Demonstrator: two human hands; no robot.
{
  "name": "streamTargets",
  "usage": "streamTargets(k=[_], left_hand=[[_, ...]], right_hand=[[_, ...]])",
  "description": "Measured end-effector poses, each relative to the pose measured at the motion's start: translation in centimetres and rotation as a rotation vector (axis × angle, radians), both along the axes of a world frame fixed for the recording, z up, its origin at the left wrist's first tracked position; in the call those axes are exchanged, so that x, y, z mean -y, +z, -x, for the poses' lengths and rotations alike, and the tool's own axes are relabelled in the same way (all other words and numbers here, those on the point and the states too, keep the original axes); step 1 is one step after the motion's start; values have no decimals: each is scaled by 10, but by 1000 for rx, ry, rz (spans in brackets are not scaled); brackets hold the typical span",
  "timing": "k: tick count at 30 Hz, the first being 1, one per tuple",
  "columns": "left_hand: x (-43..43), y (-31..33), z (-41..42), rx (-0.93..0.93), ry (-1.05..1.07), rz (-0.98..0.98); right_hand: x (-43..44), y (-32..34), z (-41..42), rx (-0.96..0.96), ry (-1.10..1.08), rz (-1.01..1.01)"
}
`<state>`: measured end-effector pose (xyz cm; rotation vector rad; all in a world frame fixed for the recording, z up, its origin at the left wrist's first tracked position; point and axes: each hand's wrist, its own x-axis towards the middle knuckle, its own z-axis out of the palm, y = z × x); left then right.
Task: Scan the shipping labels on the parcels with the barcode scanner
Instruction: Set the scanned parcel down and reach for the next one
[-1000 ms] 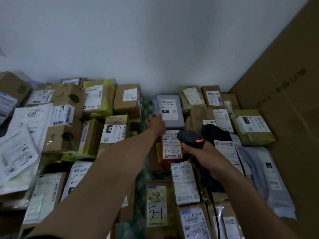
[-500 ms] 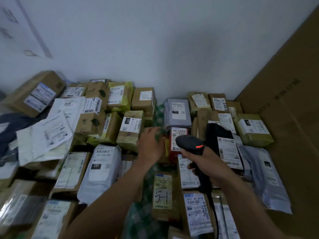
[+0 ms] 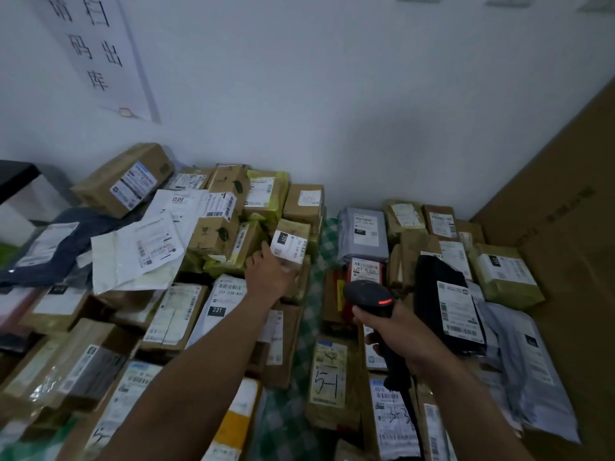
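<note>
My right hand (image 3: 404, 334) grips a black barcode scanner (image 3: 369, 296) with a red light on its head, held over the right group of parcels. My left hand (image 3: 271, 272) reaches to the left pile and rests on a yellow-brown parcel (image 3: 293, 234) whose white shipping label (image 3: 289, 245) reads 231; whether the fingers curl round its lower edge is not plain. A red parcel (image 3: 366, 269) with a white label lies just beyond the scanner's head. A grey bag parcel (image 3: 362, 231) sits behind it.
Several labelled boxes and bags cover a green checked cloth (image 3: 321, 234). A black bag (image 3: 439, 294) and grey bags (image 3: 519, 361) lie right, against a large cardboard sheet (image 3: 565, 227). White mailers (image 3: 139, 247) sit on the left pile. A paper sign (image 3: 96, 51) hangs on the wall.
My left hand moved left from the red parcel in the middle to the yellow-brown parcel in the left pile. The view swung left and up. The scanner stayed roughly in place.
</note>
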<state>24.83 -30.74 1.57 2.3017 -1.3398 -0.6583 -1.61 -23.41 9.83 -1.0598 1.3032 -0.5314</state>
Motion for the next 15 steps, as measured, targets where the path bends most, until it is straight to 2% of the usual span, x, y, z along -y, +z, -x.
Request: streamTargets(k=[5, 10, 15], left_hand=[[1, -2, 13, -195, -5, 56], [-5, 3, 30, -85, -215, 32], [-8, -5, 33, -256, -121, 123]], right_hand=[[0, -3, -2, -15, 2, -11], [1, -7, 0, -28, 1, -25], [2, -9, 5, -27, -24, -44]])
